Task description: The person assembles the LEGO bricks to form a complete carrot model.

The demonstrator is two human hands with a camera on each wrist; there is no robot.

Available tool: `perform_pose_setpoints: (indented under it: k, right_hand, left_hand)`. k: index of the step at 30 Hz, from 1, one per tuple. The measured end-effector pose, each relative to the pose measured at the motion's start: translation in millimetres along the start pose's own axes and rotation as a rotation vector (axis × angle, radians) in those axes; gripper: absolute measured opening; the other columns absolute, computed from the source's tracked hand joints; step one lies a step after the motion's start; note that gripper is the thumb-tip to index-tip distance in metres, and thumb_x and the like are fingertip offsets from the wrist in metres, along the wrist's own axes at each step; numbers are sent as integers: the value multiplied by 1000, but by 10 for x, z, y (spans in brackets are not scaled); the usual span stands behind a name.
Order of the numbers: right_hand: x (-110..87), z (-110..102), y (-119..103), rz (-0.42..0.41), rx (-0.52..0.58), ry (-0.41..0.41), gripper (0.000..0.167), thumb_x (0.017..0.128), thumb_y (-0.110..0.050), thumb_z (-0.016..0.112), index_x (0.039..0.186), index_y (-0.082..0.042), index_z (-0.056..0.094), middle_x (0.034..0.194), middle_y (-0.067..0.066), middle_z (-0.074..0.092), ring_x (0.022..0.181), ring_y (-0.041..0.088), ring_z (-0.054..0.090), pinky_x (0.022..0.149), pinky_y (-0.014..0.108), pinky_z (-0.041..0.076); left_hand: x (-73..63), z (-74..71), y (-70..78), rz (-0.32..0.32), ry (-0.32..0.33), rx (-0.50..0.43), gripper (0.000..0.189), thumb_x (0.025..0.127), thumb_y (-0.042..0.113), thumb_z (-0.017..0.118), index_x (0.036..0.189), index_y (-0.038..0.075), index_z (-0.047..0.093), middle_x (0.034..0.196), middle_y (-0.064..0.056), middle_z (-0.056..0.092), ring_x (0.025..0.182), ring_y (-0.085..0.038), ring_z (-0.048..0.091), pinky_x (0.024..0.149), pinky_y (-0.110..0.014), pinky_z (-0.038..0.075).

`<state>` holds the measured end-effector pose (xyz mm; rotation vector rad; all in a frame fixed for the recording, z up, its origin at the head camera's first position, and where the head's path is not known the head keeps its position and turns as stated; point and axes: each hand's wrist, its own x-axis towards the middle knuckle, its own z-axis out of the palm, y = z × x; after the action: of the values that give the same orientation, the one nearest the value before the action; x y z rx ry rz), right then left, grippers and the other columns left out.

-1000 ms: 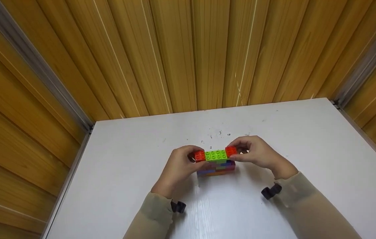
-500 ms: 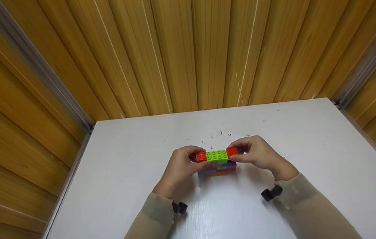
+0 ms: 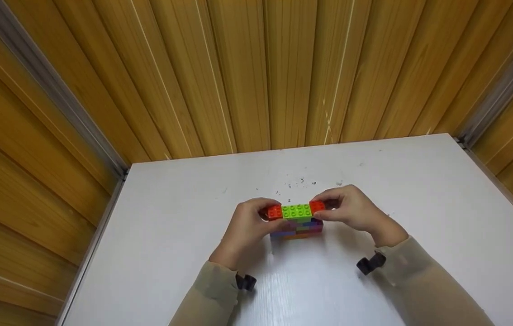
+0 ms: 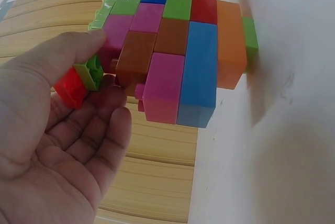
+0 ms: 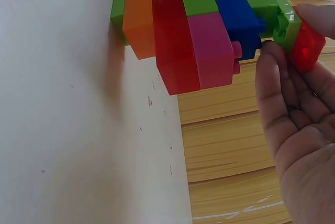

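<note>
Between both hands stands a structure of toy building bricks [image 3: 301, 224], stepped inward toward its narrow base. Along its top run lime green bricks [image 3: 296, 211] with a red brick at either end. My left hand [image 3: 247, 226] pinches the upper left end, thumb in front and fingers behind, around the left red brick [image 3: 275, 211]. At the opposite end my right hand [image 3: 351, 210] pinches the right red brick [image 3: 317, 206] in the same way. From the left wrist view, pink, brown and blue bricks [image 4: 199, 72] show above an orange brick [image 4: 230, 46] and a small green base brick [image 4: 250, 38].
The structure is on a white table [image 3: 184, 253] with small dark marks behind it. Yellow wood-patterned panels [image 3: 247, 81] rise at the back and both sides. A black wrist device [image 3: 370, 262] sits at each sleeve cuff.
</note>
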<state>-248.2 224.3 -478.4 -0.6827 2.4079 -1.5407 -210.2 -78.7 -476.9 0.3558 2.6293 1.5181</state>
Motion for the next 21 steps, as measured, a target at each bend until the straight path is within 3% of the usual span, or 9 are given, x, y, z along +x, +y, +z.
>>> perform_pose_setpoints:
  k: [11,17,21]
  right_hand:
    - [17,-8,3,0,-42,-19,29,96,-17,91,121,-6,84,114,13,81,97,16,68,83,22,57]
    - [12,-68,48,12,-64,-61,58,93,-23,94,146,-10,72,134,12,76,112,24,67,91,25,56]
    - [3,-107,65,16,-56,-79,73,90,-21,97,155,-10,65,143,15,72,117,28,66,94,29,57]
  left_hand:
    - [8,-20,-43,-22,-30,-4,40,93,33,96,128,21,82,117,6,78,108,-18,66,100,-34,61]
    - [19,-97,-121,-42,-93,-57,56,91,35,98,140,23,75,134,4,75,125,-27,64,114,-50,56]
    - [40,-161,-210,-53,-112,-91,64,89,35,99,145,23,72,143,3,73,132,-31,64,116,-51,55]
